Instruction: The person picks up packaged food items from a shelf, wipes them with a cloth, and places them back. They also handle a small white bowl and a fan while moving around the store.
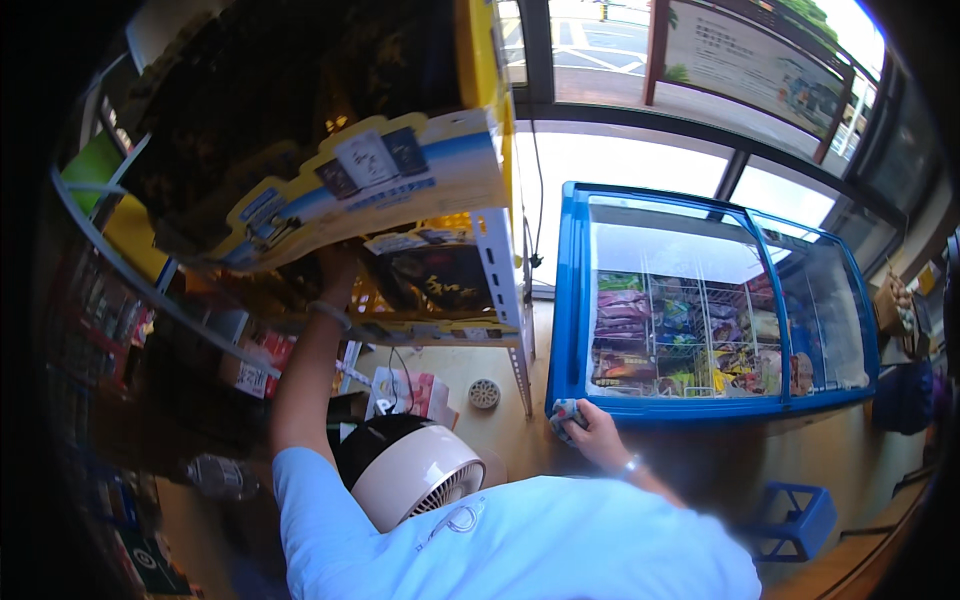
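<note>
My right hand is closed around a crumpled blue-grey cloth, close to the near left corner of a blue chest freezer. My left hand reaches into the lower tier of a yellow-and-white display rack. Its fingers are lost in shadow behind the rack's printed cardboard front, so I cannot see whether it grips anything. Beside it on that tier lie dark packages with gold marks.
Under my left arm stands a white and black fan, with a pink box and a round perforated piece beyond it. A blue stool is at the lower right. A bundled plastic bottle pack lies left. Windows run behind the freezer.
</note>
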